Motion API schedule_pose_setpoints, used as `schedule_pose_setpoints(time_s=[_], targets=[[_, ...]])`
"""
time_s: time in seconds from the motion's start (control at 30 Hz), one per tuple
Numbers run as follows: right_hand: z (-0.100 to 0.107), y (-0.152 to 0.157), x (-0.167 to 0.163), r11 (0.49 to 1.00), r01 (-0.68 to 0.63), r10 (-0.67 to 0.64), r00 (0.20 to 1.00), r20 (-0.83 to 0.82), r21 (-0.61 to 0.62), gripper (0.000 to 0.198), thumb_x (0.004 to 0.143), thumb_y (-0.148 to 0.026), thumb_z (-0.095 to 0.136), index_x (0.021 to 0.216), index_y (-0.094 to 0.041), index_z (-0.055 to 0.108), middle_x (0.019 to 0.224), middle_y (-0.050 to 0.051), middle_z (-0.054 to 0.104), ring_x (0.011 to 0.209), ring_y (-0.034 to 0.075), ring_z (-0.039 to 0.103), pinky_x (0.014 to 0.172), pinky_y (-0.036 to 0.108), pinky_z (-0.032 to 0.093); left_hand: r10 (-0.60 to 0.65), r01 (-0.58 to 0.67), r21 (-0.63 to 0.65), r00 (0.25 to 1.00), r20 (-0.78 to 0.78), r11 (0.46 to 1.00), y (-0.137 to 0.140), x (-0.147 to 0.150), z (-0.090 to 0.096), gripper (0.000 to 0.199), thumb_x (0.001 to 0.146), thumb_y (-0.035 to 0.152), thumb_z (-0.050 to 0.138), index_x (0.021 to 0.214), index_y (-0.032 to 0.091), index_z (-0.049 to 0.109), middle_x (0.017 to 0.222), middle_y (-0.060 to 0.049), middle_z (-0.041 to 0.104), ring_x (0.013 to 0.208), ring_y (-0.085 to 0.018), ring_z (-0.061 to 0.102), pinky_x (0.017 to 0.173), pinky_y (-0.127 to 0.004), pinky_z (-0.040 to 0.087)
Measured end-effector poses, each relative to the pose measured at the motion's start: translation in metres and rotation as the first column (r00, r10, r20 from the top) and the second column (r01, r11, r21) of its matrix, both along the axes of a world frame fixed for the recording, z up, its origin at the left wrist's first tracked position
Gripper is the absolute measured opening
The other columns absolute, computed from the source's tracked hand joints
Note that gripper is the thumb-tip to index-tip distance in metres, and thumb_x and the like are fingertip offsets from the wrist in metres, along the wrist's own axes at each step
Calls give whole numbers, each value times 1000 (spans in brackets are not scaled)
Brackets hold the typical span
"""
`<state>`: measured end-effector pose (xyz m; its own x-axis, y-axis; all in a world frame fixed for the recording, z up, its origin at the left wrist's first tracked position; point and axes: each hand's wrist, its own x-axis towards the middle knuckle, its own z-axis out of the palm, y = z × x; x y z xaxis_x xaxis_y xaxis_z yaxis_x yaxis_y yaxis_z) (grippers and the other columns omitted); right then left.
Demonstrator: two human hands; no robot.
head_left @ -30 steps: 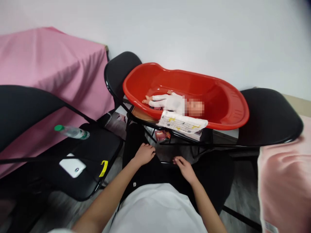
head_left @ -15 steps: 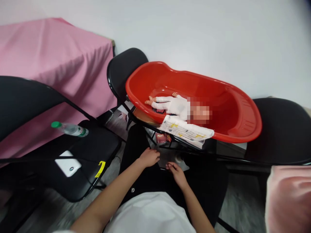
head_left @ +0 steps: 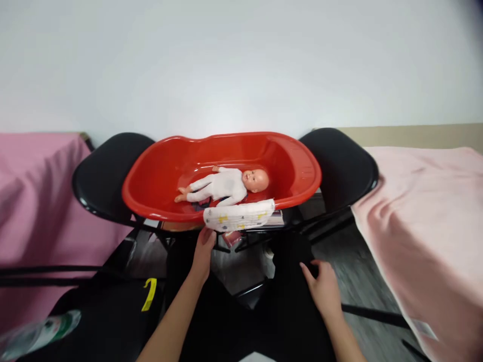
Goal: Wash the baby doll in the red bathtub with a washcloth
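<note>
A red baby bathtub [head_left: 290, 168] rests across black folding chairs in front of me. Inside it a baby doll [head_left: 226, 183] in a white suit lies on its back, head to the right. Over the near rim hangs a white cloth [head_left: 239, 215] with yellow and grey prints. My left hand [head_left: 204, 254] is open at the cloth's lower left corner, fingers reaching up; whether they touch it I cannot tell. Above my right thigh, my right hand [head_left: 324, 289] is open, thumb apart from the fingers, holding nothing.
A black chair seat [head_left: 113, 317] at the left carries a plastic bottle [head_left: 45, 332] and a yellow tag [head_left: 150, 294]. Pink cloth covers a surface [head_left: 45, 201] at far left; a paler pink towel [head_left: 426, 216] spreads at the right. Behind the tub rises a white wall [head_left: 226, 65].
My view has turned right, so the tub sits more centrally. My hands have parted: the left has gone up to the cloth's corner, the right has moved out to the right.
</note>
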<state>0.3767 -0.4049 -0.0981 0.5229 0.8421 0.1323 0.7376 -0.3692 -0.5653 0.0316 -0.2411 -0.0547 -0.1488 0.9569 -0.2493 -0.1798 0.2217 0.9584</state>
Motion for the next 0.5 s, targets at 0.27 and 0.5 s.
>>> schedule_pose_setpoints(time_s=[0.27, 0.5], targets=[[8, 16, -16, 892, -107, 149, 987, 62, -439, 38, 107, -43, 36, 88, -22, 61, 95, 13, 74, 85, 28, 73, 70, 36, 45, 54, -19, -143, 969, 240, 990, 3, 22, 40, 31, 91, 27, 76, 121, 20, 73, 133, -8, 73, 118, -23, 72, 95, -33, 61], [-14, 58, 29, 901, -27, 26, 1000, -6, -433, 42, 108, -38, 33, 100, -17, 69, 106, 19, 75, 96, 31, 74, 76, 37, 47, -30, 77, -210, 975, 220, 975, -56, 7, 30, 28, 89, 26, 79, 116, 20, 76, 132, -10, 73, 124, -29, 69, 104, -40, 59]])
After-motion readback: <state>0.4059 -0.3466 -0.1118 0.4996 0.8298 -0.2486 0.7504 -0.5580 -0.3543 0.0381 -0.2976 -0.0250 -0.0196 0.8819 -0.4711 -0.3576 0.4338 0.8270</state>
